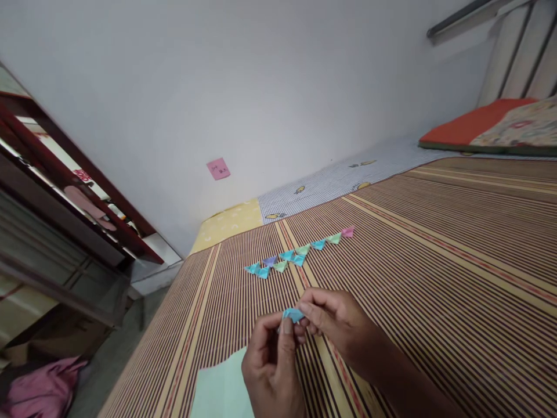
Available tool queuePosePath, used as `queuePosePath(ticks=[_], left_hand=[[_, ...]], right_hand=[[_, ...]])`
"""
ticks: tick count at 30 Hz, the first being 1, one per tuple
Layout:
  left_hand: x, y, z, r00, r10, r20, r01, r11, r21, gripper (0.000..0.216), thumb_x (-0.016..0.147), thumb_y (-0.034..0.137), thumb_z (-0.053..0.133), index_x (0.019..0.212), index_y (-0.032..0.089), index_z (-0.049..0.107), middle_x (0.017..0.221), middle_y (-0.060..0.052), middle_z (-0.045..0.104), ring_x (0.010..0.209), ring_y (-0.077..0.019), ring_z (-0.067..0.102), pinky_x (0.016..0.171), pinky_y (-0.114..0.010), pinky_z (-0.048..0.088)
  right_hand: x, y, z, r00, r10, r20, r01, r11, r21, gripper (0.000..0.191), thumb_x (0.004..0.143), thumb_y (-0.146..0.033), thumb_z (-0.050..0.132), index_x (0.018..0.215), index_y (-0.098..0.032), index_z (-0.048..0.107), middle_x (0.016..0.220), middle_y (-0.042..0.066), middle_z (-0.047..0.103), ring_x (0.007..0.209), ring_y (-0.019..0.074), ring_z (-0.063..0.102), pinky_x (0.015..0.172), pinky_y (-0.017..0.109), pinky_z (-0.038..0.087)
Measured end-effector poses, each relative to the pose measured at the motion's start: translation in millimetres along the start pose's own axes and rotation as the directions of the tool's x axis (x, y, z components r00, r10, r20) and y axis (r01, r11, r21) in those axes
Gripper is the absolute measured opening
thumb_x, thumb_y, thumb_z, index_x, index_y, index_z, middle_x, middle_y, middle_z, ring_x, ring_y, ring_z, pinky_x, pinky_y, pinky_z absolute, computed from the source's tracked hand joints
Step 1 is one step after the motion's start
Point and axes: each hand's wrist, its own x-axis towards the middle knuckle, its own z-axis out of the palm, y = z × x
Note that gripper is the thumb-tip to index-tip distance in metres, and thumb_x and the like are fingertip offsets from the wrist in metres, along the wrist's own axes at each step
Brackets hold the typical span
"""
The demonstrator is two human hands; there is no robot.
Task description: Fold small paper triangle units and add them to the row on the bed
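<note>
A small folded piece of blue paper [293, 314] is held between both hands, above the striped mat. My left hand [272, 360] pinches its left side with thumb and forefinger. At its right end, the thumb and fingertips of my right hand [333, 313] are closed on the same paper. Just beyond the hands lie several folded paper triangles in blue, green and purple, among them a green one [281, 266], in a slanting double row that ends in a pink triangle [347, 232]. Beside my left wrist rests a pale green sheet of paper [221, 386], partly hidden by the hand.
The striped mat [413, 278] covers the bed up to a white wall with a pink note [218, 169] on it. A folded orange quilt [470, 125] lies at the far right. Left of the bed's edge are the floor, a pink cloth [43, 389] and a dark red door frame.
</note>
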Motion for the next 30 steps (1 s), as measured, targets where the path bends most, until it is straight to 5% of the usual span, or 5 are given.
queuePosePath(ticks=[22,27,30], left_hand=[[-0.8,-5.2,2.3,0.978,0.182,-0.103,-0.168,0.977,0.132,0.013,0.084,0.035,0.07,0.081,0.024,0.075,0.075,0.0,0.072,0.07,-0.0172,0.066,0.068,-0.025,0.054],[-1.8,-4.1,3.1,0.951,0.305,-0.054,-0.295,0.945,0.139,0.01,0.088,0.028,0.066,0.085,0.027,0.076,0.076,0.001,0.072,0.07,-0.0158,0.066,0.069,-0.024,0.053],[-2.4,-4.5,2.9,0.96,0.276,-0.05,-0.266,0.952,0.151,0.011,0.089,0.031,0.066,0.085,0.026,0.075,0.077,0.001,0.073,0.071,-0.0162,0.067,0.07,-0.025,0.053]], right_hand=[[0.2,-6.0,0.8,0.999,0.025,-0.03,-0.023,0.997,0.074,0.024,0.097,-0.031,0.056,0.083,-0.016,0.068,0.072,0.001,0.063,0.065,0.0117,0.055,0.061,0.023,0.045],[0.8,-3.0,-5.4,0.999,0.05,0.009,-0.051,0.994,0.094,0.026,0.096,-0.034,0.058,0.077,-0.016,0.062,0.071,0.0,0.059,0.061,0.011,0.051,0.058,0.024,0.042],[-0.3,-4.0,-4.8,0.999,0.041,0.005,-0.041,0.995,0.089,0.023,0.095,-0.032,0.058,0.078,-0.016,0.062,0.071,-0.001,0.059,0.062,0.011,0.05,0.059,0.024,0.041]])
